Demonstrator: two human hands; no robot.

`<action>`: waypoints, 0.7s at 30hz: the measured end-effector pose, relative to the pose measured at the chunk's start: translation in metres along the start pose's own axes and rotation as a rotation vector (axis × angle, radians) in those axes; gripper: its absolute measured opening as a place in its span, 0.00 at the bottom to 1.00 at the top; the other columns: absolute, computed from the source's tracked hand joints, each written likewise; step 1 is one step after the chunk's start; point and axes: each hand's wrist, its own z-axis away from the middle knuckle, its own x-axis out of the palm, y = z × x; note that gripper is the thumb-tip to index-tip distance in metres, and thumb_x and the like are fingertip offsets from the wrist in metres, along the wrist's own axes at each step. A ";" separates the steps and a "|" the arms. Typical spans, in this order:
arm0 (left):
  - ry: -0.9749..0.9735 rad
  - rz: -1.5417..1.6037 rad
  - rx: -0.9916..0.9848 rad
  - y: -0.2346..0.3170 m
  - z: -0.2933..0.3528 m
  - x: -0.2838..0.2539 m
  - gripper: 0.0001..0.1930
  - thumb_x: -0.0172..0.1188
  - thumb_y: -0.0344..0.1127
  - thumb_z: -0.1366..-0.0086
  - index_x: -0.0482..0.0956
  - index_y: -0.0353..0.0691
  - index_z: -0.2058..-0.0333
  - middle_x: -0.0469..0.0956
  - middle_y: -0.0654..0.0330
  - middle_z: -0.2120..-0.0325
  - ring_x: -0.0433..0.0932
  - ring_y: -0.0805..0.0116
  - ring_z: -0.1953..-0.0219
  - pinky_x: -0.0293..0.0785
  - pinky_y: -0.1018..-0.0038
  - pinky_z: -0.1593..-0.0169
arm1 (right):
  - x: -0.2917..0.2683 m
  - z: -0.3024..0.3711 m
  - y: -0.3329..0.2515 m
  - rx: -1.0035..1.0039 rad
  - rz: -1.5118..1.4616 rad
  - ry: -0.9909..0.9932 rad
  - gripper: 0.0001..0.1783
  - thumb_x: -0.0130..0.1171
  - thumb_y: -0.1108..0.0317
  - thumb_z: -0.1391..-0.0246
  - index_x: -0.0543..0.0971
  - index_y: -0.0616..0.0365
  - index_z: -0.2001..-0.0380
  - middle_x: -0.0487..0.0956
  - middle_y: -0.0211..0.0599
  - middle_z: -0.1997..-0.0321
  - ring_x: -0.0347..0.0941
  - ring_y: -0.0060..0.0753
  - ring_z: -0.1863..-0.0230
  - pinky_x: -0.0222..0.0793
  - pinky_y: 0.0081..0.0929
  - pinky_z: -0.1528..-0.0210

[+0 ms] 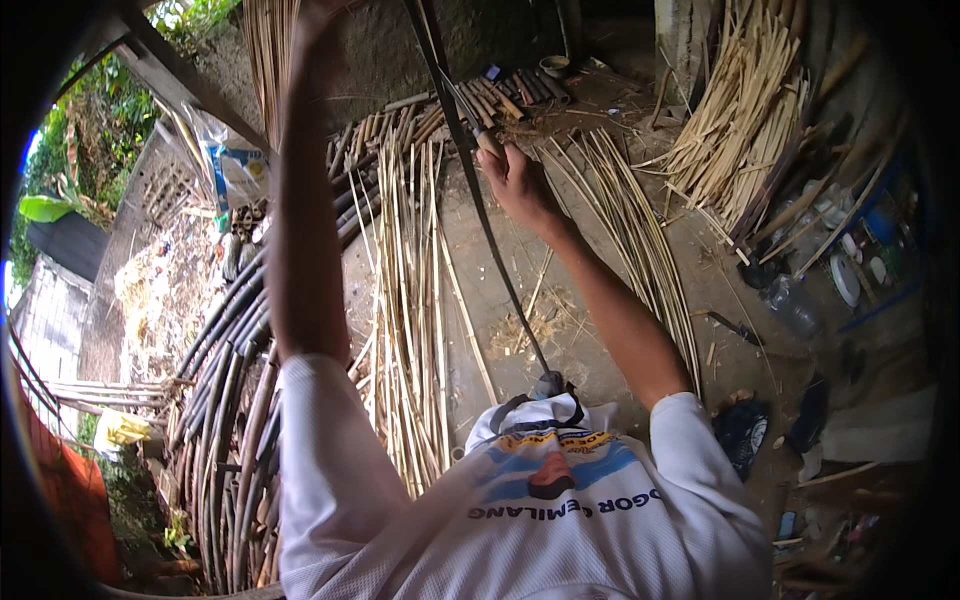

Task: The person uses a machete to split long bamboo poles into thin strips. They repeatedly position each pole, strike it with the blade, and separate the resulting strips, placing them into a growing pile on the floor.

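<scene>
My right hand (517,185) is closed around the wooden handle of a knife (487,140). The knife's thin blade points up and away, close beside a long dark bamboo pole (492,230). That pole slants from the top edge of the view down to my waist, its lower end near the hem of my white shirt. My left arm (312,200) is raised toward the top edge. There my left hand (325,12) is dark and mostly cut off, so its fingers cannot be made out.
Split bamboo strips (410,300) lie on the ground at centre left, with another bundle (650,250) at right. Dark bamboo poles (225,430) are stacked at left. Short cut pieces (500,95) lie behind. A heap of pale slats (740,110) leans at far right.
</scene>
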 end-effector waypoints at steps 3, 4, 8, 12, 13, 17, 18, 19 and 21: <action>-0.195 0.001 0.039 -0.025 0.045 0.012 0.39 0.68 0.60 0.44 0.72 0.40 0.41 0.78 0.47 0.49 0.74 0.56 0.43 0.69 0.69 0.41 | -0.010 -0.001 -0.035 -0.034 -0.071 0.021 0.24 0.49 0.48 0.35 0.73 0.62 0.64 0.79 0.51 0.73 0.78 0.50 0.69 0.71 0.43 0.68; -0.160 -0.097 0.063 -0.020 0.048 0.020 0.31 0.70 0.56 0.44 0.81 0.39 0.50 0.83 0.54 0.61 0.79 0.69 0.57 0.72 0.76 0.54 | -0.011 0.000 -0.040 -0.018 -0.095 0.006 0.24 0.49 0.48 0.35 0.74 0.63 0.64 0.78 0.49 0.73 0.78 0.47 0.70 0.69 0.42 0.67; 0.046 -0.210 0.073 -0.015 0.044 0.023 0.17 0.71 0.48 0.42 0.87 0.39 0.66 0.79 0.68 0.79 0.68 0.82 0.77 0.64 0.78 0.72 | -0.026 0.021 -0.053 0.033 -0.116 -0.103 0.23 0.48 0.49 0.34 0.72 0.63 0.61 0.80 0.54 0.70 0.81 0.57 0.64 0.73 0.44 0.67; 0.050 -0.220 0.083 -0.015 0.055 0.020 0.14 0.71 0.45 0.43 0.86 0.39 0.72 0.71 0.73 0.85 0.64 0.83 0.81 0.59 0.77 0.76 | -0.029 0.031 -0.048 0.050 -0.259 -0.230 0.29 0.45 0.41 0.34 0.70 0.61 0.66 0.70 0.35 0.83 0.68 0.36 0.84 0.65 0.37 0.79; 0.115 -0.088 0.112 -0.015 0.065 0.033 0.16 0.72 0.50 0.45 0.87 0.41 0.71 0.71 0.73 0.83 0.64 0.82 0.78 0.60 0.77 0.72 | -0.048 0.039 -0.062 0.378 -0.662 -0.505 0.32 0.44 0.37 0.35 0.69 0.61 0.69 0.64 0.28 0.85 0.58 0.25 0.87 0.59 0.34 0.82; 0.016 -0.161 -0.028 -0.007 0.086 0.031 0.18 0.74 0.50 0.47 0.87 0.39 0.70 0.75 0.70 0.82 0.71 0.81 0.77 0.64 0.78 0.70 | -0.038 0.057 -0.054 0.192 -0.420 -0.353 0.31 0.44 0.40 0.34 0.70 0.61 0.70 0.71 0.35 0.84 0.67 0.29 0.86 0.64 0.36 0.82; 0.041 -0.122 -0.004 -0.005 0.090 0.032 0.19 0.74 0.51 0.47 0.87 0.39 0.70 0.75 0.69 0.82 0.71 0.81 0.78 0.64 0.78 0.71 | -0.034 0.061 -0.051 0.140 -0.298 -0.316 0.29 0.44 0.42 0.34 0.71 0.62 0.69 0.73 0.39 0.82 0.70 0.35 0.84 0.66 0.38 0.79; 0.065 -0.084 0.013 -0.003 0.097 0.034 0.19 0.74 0.51 0.47 0.87 0.39 0.70 0.75 0.69 0.82 0.71 0.80 0.79 0.64 0.78 0.72 | -0.028 0.066 -0.049 0.094 -0.177 -0.282 0.28 0.45 0.43 0.34 0.71 0.62 0.68 0.76 0.44 0.80 0.74 0.41 0.81 0.68 0.40 0.77; 0.093 -0.294 0.074 0.015 0.103 0.032 0.20 0.72 0.53 0.46 0.86 0.39 0.73 0.74 0.68 0.84 0.71 0.80 0.82 0.65 0.78 0.77 | -0.017 0.075 -0.029 0.151 -0.006 -0.306 0.26 0.46 0.46 0.34 0.73 0.64 0.66 0.79 0.52 0.75 0.78 0.52 0.75 0.72 0.44 0.73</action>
